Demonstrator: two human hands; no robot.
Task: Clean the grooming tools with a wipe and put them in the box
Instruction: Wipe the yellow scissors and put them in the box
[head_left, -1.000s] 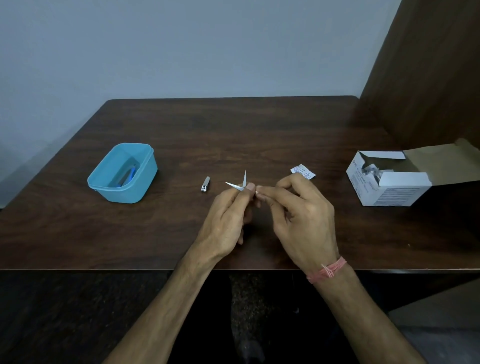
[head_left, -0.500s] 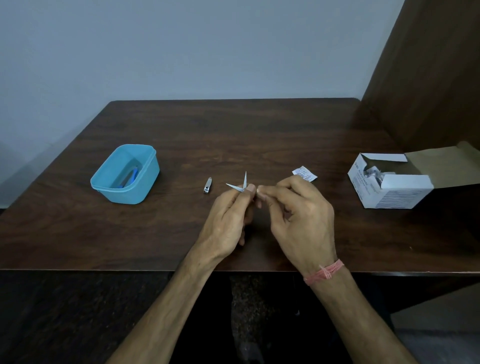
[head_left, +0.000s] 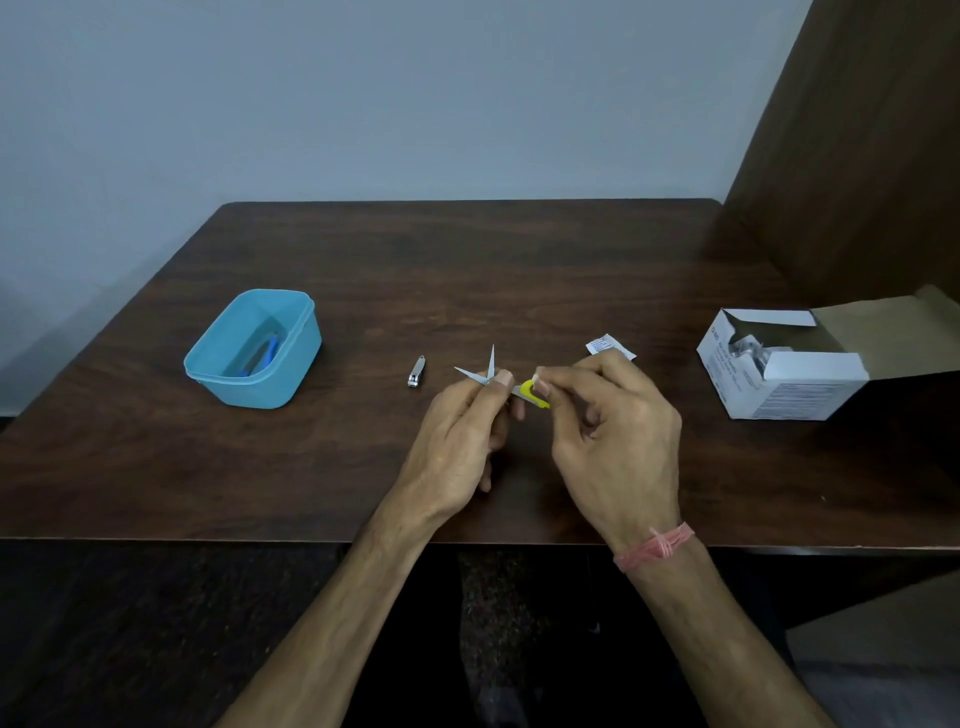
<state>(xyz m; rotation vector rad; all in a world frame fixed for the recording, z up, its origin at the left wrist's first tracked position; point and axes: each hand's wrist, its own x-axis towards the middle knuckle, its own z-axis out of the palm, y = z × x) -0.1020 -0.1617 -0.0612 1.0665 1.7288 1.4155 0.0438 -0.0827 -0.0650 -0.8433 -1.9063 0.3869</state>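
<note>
Two blades of a small pair of scissors (head_left: 483, 370) stand spread apart in a V above the dark wooden table (head_left: 467, 270), pinched at the pivot by the left hand (head_left: 457, 441). Its yellow handle (head_left: 534, 395) is gripped between the thumb and fingers of the right hand (head_left: 613, 441), which wears a pink thread band (head_left: 655, 546). At nine o'clock from the scissors lies a nail clipper (head_left: 417, 372), and farther that way a blue box (head_left: 254, 349) holding a blue tool (head_left: 269, 348). At two o'clock lies a wipe sachet (head_left: 605, 345); at three o'clock, an open white carton (head_left: 779, 369).
</note>
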